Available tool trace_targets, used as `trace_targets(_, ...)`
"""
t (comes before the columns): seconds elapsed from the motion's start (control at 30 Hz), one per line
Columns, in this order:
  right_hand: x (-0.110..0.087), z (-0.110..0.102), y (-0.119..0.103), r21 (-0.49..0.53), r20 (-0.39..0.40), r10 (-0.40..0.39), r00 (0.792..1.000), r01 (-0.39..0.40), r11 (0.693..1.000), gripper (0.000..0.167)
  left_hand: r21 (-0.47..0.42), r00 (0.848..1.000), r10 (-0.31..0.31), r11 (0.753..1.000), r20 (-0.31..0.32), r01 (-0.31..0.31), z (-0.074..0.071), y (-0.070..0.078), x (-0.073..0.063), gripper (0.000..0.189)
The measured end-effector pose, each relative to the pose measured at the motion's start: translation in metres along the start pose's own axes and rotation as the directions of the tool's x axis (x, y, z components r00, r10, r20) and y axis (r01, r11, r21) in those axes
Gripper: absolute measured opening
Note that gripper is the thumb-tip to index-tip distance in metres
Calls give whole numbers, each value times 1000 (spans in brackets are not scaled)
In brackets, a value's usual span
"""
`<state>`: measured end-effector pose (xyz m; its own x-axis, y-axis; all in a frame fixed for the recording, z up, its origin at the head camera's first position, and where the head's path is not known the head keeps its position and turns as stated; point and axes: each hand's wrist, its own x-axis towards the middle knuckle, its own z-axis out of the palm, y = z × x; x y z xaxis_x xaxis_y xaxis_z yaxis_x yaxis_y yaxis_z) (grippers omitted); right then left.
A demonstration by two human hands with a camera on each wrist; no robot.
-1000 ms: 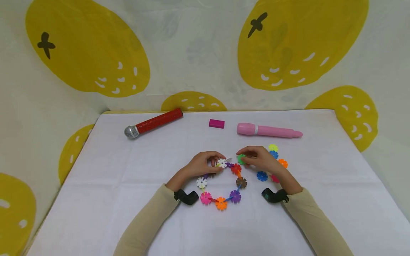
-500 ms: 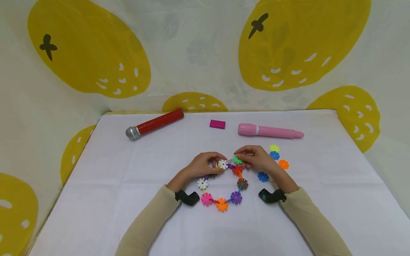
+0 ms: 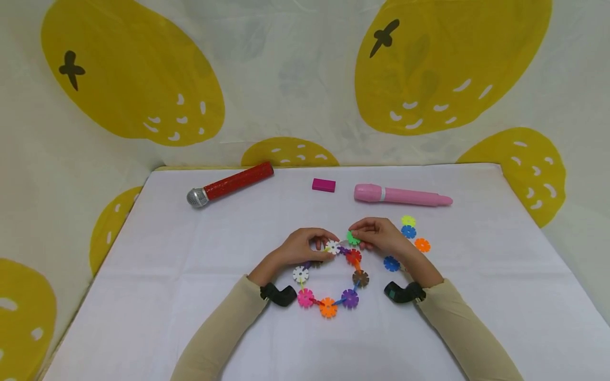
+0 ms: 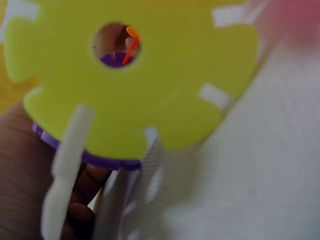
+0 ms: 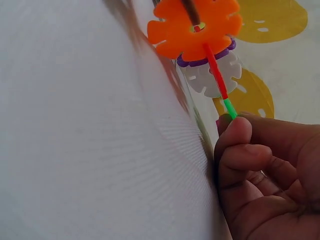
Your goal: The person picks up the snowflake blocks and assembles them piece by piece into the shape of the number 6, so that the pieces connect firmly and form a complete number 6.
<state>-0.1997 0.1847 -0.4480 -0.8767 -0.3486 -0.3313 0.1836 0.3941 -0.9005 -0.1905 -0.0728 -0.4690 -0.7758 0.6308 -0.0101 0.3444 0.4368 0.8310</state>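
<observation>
A chain of colourful notched snowflake discs (image 3: 350, 299) curves into a loop between the two hands. My left hand (image 3: 307, 246) pinches a white disc (image 3: 332, 247) at its far side. Just to the right, my right hand (image 3: 378, 234) pinches a green disc (image 3: 352, 238), close above the red disc (image 3: 353, 257). In the left wrist view a yellow-green disc (image 4: 175, 95) looms near the camera, partly covering a purple disc (image 4: 110, 162). The right wrist view shows the green disc edge-on at the fingertips, meeting a red disc (image 5: 217, 77); an orange disc (image 5: 195, 30) crosses that one.
Loose discs lie right of the right hand: yellow (image 3: 408, 220), blue (image 3: 408, 232), orange (image 3: 422, 245) and another blue disc (image 3: 392, 263). Farther back are a red microphone (image 3: 238, 181), a magenta block (image 3: 323, 185) and a pink microphone-shaped stick (image 3: 402, 195).
My right hand has brought the green disc leftward, closer to the white and red discs. The near side of the loop has shifted slightly toward me. My left hand keeps its hold.
</observation>
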Motion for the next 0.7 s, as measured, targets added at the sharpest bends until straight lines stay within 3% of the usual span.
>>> trace_targets(0.7, 2, 9, 2, 54, 5, -5, 1000, 5, 999, 31, -5, 1000, 6, 1000, -18, -6, 0, -1, 1, 38)
